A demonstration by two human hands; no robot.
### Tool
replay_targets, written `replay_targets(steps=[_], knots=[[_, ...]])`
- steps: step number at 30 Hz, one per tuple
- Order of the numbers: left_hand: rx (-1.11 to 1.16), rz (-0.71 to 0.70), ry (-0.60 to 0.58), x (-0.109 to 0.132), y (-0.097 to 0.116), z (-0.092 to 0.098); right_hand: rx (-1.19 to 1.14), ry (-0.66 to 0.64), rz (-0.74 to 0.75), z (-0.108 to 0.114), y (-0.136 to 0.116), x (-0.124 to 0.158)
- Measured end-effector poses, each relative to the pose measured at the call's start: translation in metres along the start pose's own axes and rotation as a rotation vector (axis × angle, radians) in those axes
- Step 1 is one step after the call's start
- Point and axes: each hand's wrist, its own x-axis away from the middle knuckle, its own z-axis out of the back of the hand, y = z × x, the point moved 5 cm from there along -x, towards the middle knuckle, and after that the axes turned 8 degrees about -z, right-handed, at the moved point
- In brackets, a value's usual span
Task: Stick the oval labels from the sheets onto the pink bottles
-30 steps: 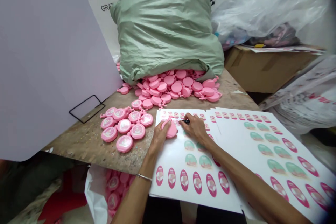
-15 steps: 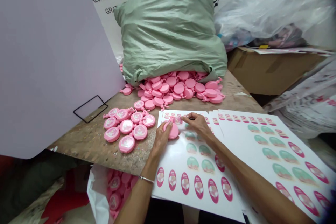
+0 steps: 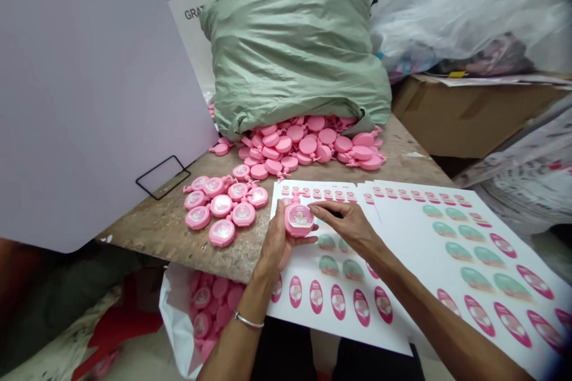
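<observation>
Fingers [image 3: 305,240] and thumb of my left hand [image 3: 273,241] are clamped on a pink bottle-shaped plastic piece [image 3: 291,228], its narrow end pointing away from me and its labelled face turned up. The label [image 3: 301,218] is pink and white with a pale figure in the middle. My right hand [image 3: 355,227] reaches in from the other side, thumb and forefinger drawn close to each other at the right edge of the piece. The view is too small there for me to say whether those tips grip the label's edge or only rest against it.

Under both my hands lies a white sticker sheet [image 3: 304,263], with small stickers along its far edge, green domes around the middle and pink ovals along the side nearest me. To the right of my right hand is another sticker sheet [image 3: 409,229] of similar print, partly crossed by my forearm.

Left of my left hand, a cluster of labelled pink pieces [image 3: 222,233] rests on the worn tabletop [image 3: 156,227]. Beyond both hands, a heap of plain pink pieces [image 3: 308,144] spills from the mouth of a pale green sack [image 3: 295,50]. Below my left hand, past the tabletop's edge, a white bag [image 3: 175,309] holds more pink pieces.
</observation>
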Motion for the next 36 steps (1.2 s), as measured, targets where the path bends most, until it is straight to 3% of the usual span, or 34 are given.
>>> replay_targets(steps=[11, 36], knots=[[-0.007, -0.037, 0.002, 0.012, 0.01, -0.007, 0.012, 0.025, 0.01, -0.003, -0.009, 0.008], [0.049, -0.026, -0.012, 0.009, 0.012, -0.011, 0.035, 0.089, 0.044, -0.002, -0.014, 0.011]])
